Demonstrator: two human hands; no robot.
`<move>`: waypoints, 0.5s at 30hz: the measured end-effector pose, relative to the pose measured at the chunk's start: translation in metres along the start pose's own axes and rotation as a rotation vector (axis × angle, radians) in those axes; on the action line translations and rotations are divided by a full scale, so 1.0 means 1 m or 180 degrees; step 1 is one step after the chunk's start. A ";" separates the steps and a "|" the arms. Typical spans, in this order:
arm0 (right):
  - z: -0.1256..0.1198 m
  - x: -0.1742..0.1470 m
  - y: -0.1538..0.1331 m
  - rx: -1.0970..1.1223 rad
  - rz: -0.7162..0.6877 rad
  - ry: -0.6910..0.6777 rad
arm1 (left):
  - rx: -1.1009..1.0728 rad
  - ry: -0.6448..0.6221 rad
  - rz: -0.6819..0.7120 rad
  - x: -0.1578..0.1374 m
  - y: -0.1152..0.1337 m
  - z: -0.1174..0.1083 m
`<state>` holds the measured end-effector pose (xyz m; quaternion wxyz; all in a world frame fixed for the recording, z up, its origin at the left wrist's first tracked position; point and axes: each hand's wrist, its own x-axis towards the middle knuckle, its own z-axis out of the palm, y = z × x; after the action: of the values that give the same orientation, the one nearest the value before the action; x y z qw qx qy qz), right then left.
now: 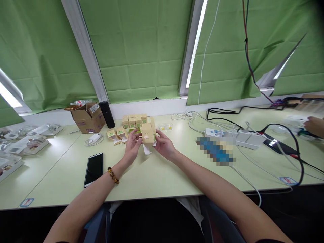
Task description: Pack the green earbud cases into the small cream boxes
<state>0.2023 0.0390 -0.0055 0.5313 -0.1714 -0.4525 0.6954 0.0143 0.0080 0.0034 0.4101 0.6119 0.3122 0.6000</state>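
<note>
Between my two hands is a small tan cardboard box [147, 132] with its flaps unfolded and a white paper piece [146, 149] hanging below it. My right hand [164, 145] grips the box's right edge, thumb in front. Curled fingers of my left hand [133, 146] are at its left edge. Behind the held box stands a row of small tan boxes [134, 120] with green windows. Two more tan boxes [116, 135] with open flaps lie left of my left hand. Small clear containers [165, 126] with yellow bits sit behind my right hand.
A phone [93, 169], a white charger [94, 138], a brown carton [88, 118] and a black cylinder [107, 114] are on the left. Power strips [245, 139] and cables spread on the right. Another person's hand [314, 126] shows at the far right.
</note>
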 end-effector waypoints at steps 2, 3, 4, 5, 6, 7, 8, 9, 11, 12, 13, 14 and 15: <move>-0.002 0.001 0.003 -0.0138 -0.0115 -0.0005 | 0.0221 -0.0031 0.0079 0.001 -0.006 -0.002; -0.002 0.002 0.005 -0.0263 -0.0236 -0.0013 | 0.0386 -0.0057 0.0141 0.001 -0.008 -0.003; -0.002 0.002 0.006 -0.0432 -0.0394 -0.0039 | 0.0580 -0.0093 0.0215 0.002 -0.010 -0.004; -0.002 0.001 0.006 -0.0643 -0.0583 -0.0081 | 0.0793 -0.0125 0.0303 0.002 -0.011 -0.005; -0.001 0.001 0.006 -0.0903 -0.0795 -0.0132 | 0.1007 -0.0139 0.0409 0.003 -0.011 -0.007; 0.001 -0.001 0.005 -0.1219 -0.1041 -0.0175 | 0.1207 -0.0132 0.0541 0.003 -0.011 -0.008; 0.002 -0.003 0.004 -0.1584 -0.1330 -0.0202 | 0.1386 -0.0120 0.0705 0.003 -0.009 -0.008; 0.003 -0.005 0.002 -0.1977 -0.1646 -0.0214 | 0.1546 -0.0106 0.0889 0.003 -0.007 -0.009; 0.004 -0.008 0.000 -0.2733 -0.2262 -0.0231 | 0.1803 -0.0050 0.1263 0.003 -0.003 -0.011; 0.003 -0.010 -0.001 -0.3032 -0.2507 -0.0244 | 0.1886 0.0001 0.1432 0.003 -0.002 -0.011; 0.002 -0.011 -0.001 -0.3252 -0.2690 -0.0256 | 0.1950 0.0068 0.1567 0.002 -0.002 -0.012; 0.001 -0.011 0.000 -0.3391 -0.2825 -0.0257 | 0.1995 0.0155 0.1667 0.002 -0.002 -0.012; -0.001 -0.011 0.001 -0.3464 -0.2933 -0.0234 | 0.2017 0.0249 0.1739 0.001 -0.004 -0.013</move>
<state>0.2065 0.0293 -0.0100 0.5947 -0.1800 -0.7794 0.0811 0.0023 0.0123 0.0001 0.0152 0.7448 0.3228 0.5838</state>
